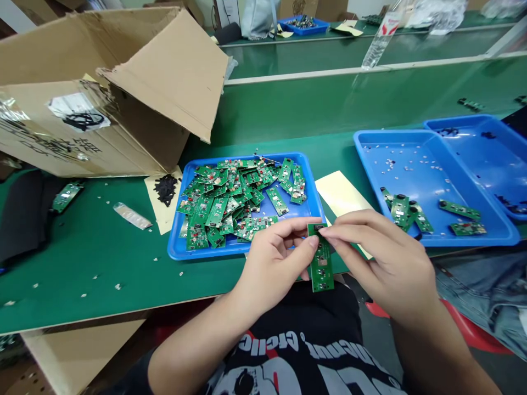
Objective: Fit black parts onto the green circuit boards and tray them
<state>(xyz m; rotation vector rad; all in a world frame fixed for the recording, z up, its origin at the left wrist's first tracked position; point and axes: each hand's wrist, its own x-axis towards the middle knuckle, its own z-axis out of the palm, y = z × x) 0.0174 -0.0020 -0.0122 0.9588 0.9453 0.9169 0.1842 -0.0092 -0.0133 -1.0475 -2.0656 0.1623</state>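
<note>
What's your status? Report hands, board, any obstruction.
Left hand holding a green circuit board. Right hand at the board's far end, fingertips together. Blue tray of boards just beyond; nothing seen blocking either hand.

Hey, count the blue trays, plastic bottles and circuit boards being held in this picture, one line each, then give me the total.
Blue trays: 4
Plastic bottle: 1
Held circuit board: 1
Total: 6
</note>
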